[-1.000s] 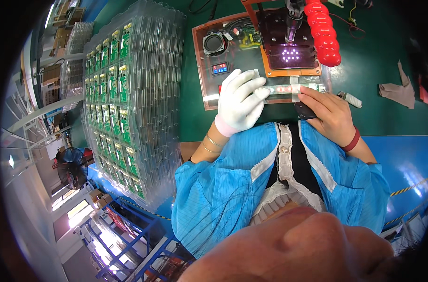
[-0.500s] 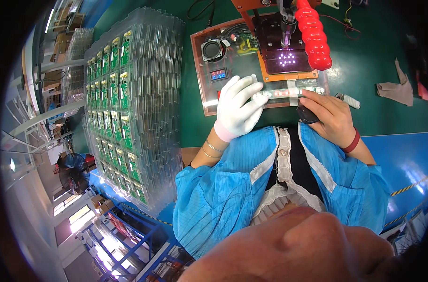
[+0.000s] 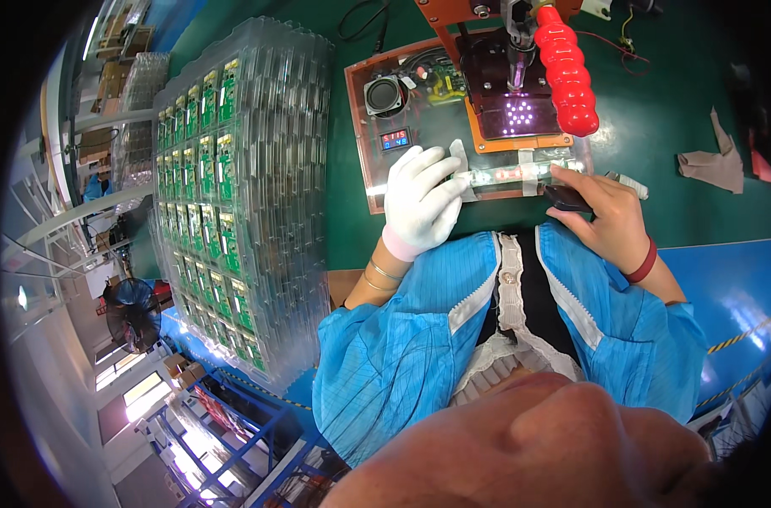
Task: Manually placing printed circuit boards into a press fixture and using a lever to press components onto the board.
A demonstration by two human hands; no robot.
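My left hand [image 3: 421,201], in a white glove, has its fingers stretched out. Its fingertips are at the left end of a clear strip [image 3: 511,174] with lit red and white parts. At the strip's right end is the index fingertip of my bare right hand [image 3: 610,206]. Between that hand's thumb and fingers sits a smooth black object [image 3: 567,198], whose kind I cannot make out. The strip lies along the front of a clear-topped test box [image 3: 370,127], below a press fixture [image 3: 508,102] with glowing pinkish-white dots.
A ribbed red handle [image 3: 569,76] hangs from the press. Tall stacked clear trays [image 3: 284,195] with green circuit boards [image 3: 226,173] stand on the left. The box holds a round speaker [image 3: 384,96] and a digital display [image 3: 395,139]. A beige cloth piece [image 3: 715,165] lies at right.
My left hand has shifted slightly left, baring more of the strip's left end. My right fingers have moved a little right, and the black object has tilted. The red handle hangs slightly lower.
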